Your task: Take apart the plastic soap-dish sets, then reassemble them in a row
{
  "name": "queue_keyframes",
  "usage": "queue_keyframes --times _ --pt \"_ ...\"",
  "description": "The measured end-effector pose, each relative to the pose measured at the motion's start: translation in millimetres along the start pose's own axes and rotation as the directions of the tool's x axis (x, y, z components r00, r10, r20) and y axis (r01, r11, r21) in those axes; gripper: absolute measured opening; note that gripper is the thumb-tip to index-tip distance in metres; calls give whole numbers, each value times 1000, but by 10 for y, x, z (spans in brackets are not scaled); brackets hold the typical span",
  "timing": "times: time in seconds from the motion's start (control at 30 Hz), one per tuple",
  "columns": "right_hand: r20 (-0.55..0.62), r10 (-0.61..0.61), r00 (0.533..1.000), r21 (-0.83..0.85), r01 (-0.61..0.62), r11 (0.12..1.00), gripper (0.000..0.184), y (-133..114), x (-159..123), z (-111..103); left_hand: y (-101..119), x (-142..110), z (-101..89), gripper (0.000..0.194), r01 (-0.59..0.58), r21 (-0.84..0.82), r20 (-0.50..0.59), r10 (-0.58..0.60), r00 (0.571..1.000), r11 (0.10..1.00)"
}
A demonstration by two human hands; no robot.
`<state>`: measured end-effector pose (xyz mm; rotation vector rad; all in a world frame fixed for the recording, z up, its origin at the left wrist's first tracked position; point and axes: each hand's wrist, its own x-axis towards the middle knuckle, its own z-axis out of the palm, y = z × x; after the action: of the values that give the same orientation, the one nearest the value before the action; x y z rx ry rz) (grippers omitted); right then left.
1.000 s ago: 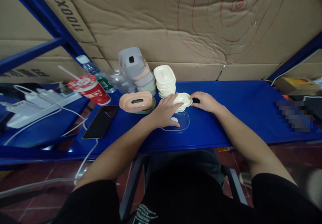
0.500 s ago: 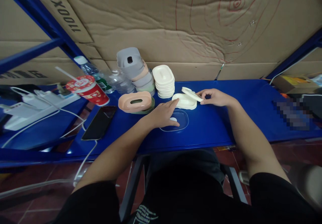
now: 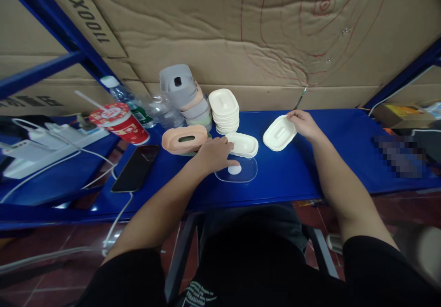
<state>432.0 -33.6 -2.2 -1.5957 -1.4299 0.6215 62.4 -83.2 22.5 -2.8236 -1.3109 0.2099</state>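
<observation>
My right hand (image 3: 305, 124) pinches the upper right edge of a cream oval lid (image 3: 277, 134), whose recessed face is turned up toward me. My left hand (image 3: 216, 154) reaches in from the left, thumb apart from the fingers. Its fingertips touch the left end of a second cream lid (image 3: 246, 145) lying on the table. The left thumb is over a clear plastic lid (image 3: 246, 173) with a white round spot, just in front of that cream lid. Beside the left hand sits a peach oval box cover (image 3: 172, 140) with a slot, on a green piece.
Behind stand a stack of cream lids (image 3: 225, 114) and a leaning stack of grey and peach covers (image 3: 182, 91). Leftward are a plastic bottle (image 3: 126, 98), a red cup with a straw (image 3: 126, 127), a phone (image 3: 136, 169) and a white power strip (image 3: 51, 144) with cables.
My right hand has lifted its cream lid off the other one and moved it right, turning its face toward me. My left hand and the lower cream lid have shifted left.
</observation>
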Motion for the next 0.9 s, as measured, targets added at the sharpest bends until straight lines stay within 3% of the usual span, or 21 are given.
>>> queue_keyframes --times 0.1,0.23,0.4,0.57,0.77,0.9 --pt "128 -4 992 -283 40 958 26 2 -57 -8 -14 0 8 57 25 19 -13 -25 1000 999" --pt "303 91 949 -597 114 794 23 -55 -119 -44 -39 13 64 50 18 9 -51 -17 999 1000" --pt "387 147 910 -649 155 744 21 -164 -155 -68 -85 13 107 46 6 -99 -104 -16 994 995" --pt "411 216 886 -726 174 666 22 -225 -179 -117 -316 -53 -54 41 76 -195 -251 -125 960 978" --pt "409 249 878 -768 184 613 22 -224 -172 -182 -542 -188 -257 38 397 -154 -180 -421 889 905" --pt "439 275 855 -743 174 646 17 -220 -175 -181 -583 -182 -217 31 426 -93 -113 -434 894 900"
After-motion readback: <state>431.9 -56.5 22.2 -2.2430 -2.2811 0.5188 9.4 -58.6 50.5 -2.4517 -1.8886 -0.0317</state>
